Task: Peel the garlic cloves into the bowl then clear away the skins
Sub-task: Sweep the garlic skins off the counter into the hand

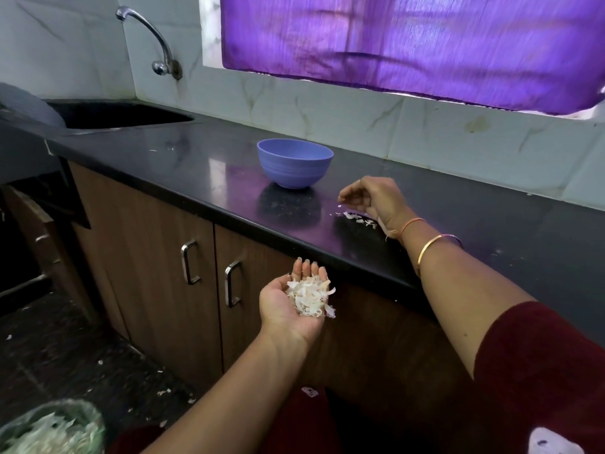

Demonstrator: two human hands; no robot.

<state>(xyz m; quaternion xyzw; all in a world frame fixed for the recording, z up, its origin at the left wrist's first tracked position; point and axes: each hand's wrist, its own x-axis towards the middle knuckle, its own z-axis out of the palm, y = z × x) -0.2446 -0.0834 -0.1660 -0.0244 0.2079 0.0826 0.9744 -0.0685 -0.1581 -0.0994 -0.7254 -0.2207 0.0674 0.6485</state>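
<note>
- Black stone counter (pixel 474 204) runs under a window hung with a purple curtain (pixel 409 44), with a sink (pixel 124 114) and tap (pixel 154 37) at its far left end.
- A blue bowl (pixel 294 163) stands well back from the edge, away from the litter, probably so the peeled cloves stay clean; its inside is hidden from this angle, so I cannot tell what it holds.
- The left hand (pixel 294 299) is held palm up and cupped, just below and in front of the counter's edge, fingers together, cradling a heap of garlic skins (pixel 309 298). Its place there suits catching what gets swept off the top.
- The right hand (pixel 373 199) hovers over the counter, fingers loosely curled and a little apart, seemingly pinching a fleck of skin, though that is too small to be sure.
- A few loose scraps (pixel 358 219) lie on the counter just beside that wrist, so clearing is not yet finished.
- Down at the lower left, a bin (pixel 49 427) already holds pale skins, the likely place for the handful; more bits dot the floor (pixel 65 362).
</note>
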